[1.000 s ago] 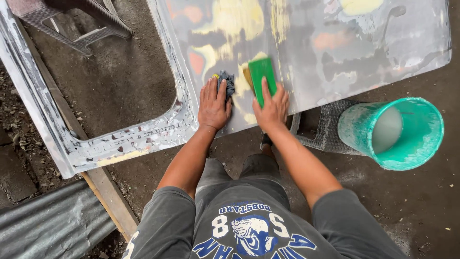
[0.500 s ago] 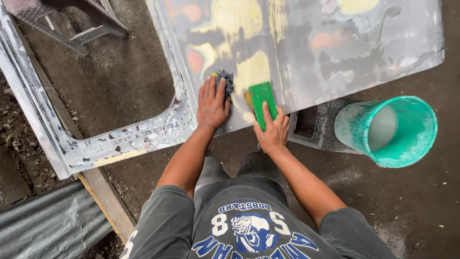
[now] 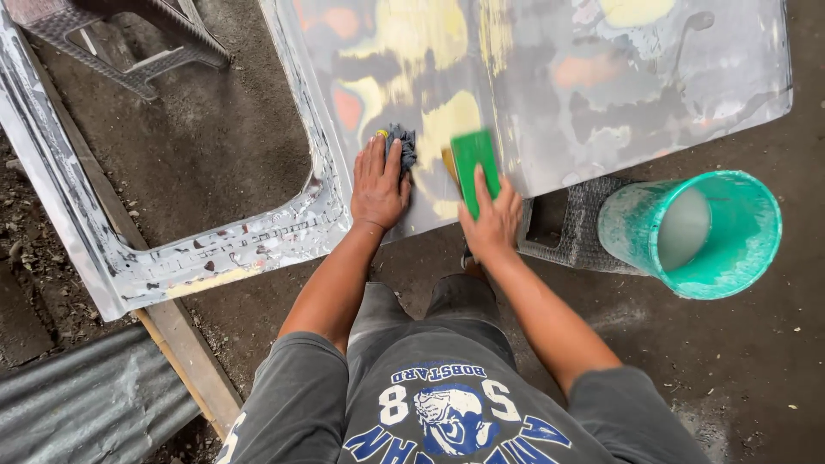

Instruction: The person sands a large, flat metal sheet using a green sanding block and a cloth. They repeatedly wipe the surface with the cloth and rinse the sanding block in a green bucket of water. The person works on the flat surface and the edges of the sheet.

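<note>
Left hand flat on panel, palm down, fingertips pressing dark rag against metal; grip loose, not closed round rag. Right hand closed on green block, fingers laid along its top, block flat on panel just right of rag. Panel grey, patched yellow and orange, with window cut-out at left. Teal bucket on floor at right, beside woven stool under panel edge. Second stool top left.

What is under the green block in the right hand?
The green block lies flat on the patchy grey panel, over a yellow patch. The right hand presses it; its underside is hidden.
</note>
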